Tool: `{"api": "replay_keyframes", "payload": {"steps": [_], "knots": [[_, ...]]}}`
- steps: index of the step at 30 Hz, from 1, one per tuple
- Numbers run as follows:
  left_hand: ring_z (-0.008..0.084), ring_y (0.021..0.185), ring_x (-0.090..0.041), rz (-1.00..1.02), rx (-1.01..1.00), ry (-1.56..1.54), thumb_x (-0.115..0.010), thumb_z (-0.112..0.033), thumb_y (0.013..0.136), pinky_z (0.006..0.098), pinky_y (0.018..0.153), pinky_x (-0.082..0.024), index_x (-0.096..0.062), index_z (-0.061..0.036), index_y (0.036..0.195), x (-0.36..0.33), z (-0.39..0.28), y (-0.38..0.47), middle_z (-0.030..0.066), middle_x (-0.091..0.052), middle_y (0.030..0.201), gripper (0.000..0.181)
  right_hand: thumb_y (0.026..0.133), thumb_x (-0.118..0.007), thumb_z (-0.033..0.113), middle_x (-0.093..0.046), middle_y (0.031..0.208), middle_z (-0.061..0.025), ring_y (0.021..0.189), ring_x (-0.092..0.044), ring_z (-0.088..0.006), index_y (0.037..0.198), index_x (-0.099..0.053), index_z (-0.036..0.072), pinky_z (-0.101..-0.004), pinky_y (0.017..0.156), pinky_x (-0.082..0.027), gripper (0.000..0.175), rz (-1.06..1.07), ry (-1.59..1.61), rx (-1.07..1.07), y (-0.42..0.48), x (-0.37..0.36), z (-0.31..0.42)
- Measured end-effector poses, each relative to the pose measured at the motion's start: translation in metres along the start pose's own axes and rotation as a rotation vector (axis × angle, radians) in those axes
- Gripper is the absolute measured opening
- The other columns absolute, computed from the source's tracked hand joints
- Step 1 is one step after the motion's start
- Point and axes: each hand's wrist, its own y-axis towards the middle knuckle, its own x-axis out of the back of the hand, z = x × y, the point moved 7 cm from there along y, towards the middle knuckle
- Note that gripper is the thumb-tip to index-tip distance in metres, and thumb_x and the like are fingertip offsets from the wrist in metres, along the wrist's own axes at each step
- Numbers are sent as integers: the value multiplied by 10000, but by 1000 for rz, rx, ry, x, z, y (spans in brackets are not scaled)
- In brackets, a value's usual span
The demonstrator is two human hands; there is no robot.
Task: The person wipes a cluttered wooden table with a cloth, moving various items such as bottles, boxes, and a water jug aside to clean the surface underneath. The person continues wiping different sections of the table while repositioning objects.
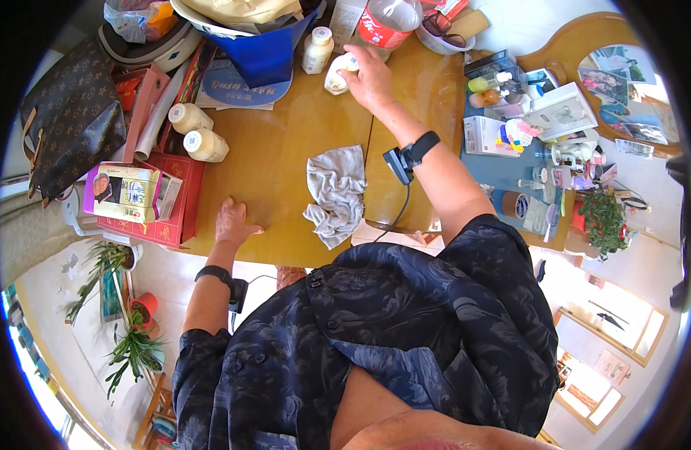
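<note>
My right hand (370,76) reaches to the back of the wooden table (278,185), its fingers on the top of a white plastic bottle (337,79) that leans. Just left of that bottle stands a second one (317,50). My left hand (233,221) rests on the front part of the table with its thumb spread and nothing in it. A crumpled grey cloth (337,197) lies between my arms. Two more white bottles (198,130) are at the left, beside a red box (176,225).
A blue bin (255,53), a large plastic bottle with a red label (382,31) and a bowl with sunglasses (446,39) line the back. A patterned handbag (75,118) is at the left. Cosmetics and boxes crowd a dresser with a mirror (632,95) at the right.
</note>
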Motion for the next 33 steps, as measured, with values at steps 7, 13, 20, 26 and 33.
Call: {"api": "replay_keyframes", "payload": {"steps": [7, 13, 20, 26, 33], "knots": [[372, 1074, -575, 51, -18, -9, -974, -353, 532, 458, 916, -494, -650, -27, 824, 5, -4, -1, 178, -568, 1052, 545, 819, -804, 224, -641, 1171, -143, 1100, -630, -368, 1284, -592, 113, -467, 904, -536, 523, -81, -168, 50, 21, -20, -42], [377, 1172, -559, 91, 9, -8, -943, -433, 578, 439, 1009, -478, -714, -21, 985, 2, -1, -3, 191, -568, 1150, 623, 837, -799, 222, -602, 1303, -194, 1169, -599, -375, 1361, -568, 105, -460, 988, -511, 585, -39, -192, 47, 25, -8, -16], [393, 1011, -550, -69, -59, -113, -986, -346, 499, 475, 846, -473, -569, -52, 753, 10, -5, -5, 156, -520, 993, 570, 863, -798, 215, -666, 1172, -105, 1020, -670, -301, 1247, -644, 133, -377, 842, -569, 422, 140, 263, 424, -29, -53, 149], [389, 1245, -523, 145, 44, -9, -946, -455, 567, 430, 1062, -459, -721, -38, 1060, 1, 0, 1, 198, -543, 1249, 684, 877, -770, 296, -618, 1277, -123, 991, -701, -334, 1373, -554, 144, -419, 803, -598, 562, 483, 203, 336, -48, -141, 231], [385, 1128, -567, 74, -17, 29, -959, -411, 553, 460, 976, -491, -696, -41, 897, -2, -1, 2, 180, -597, 1073, 569, 855, -749, 214, -649, 1218, -157, 993, -689, -376, 1308, -594, 100, -470, 816, -584, 492, 483, 275, 315, -50, -161, 227]]}}
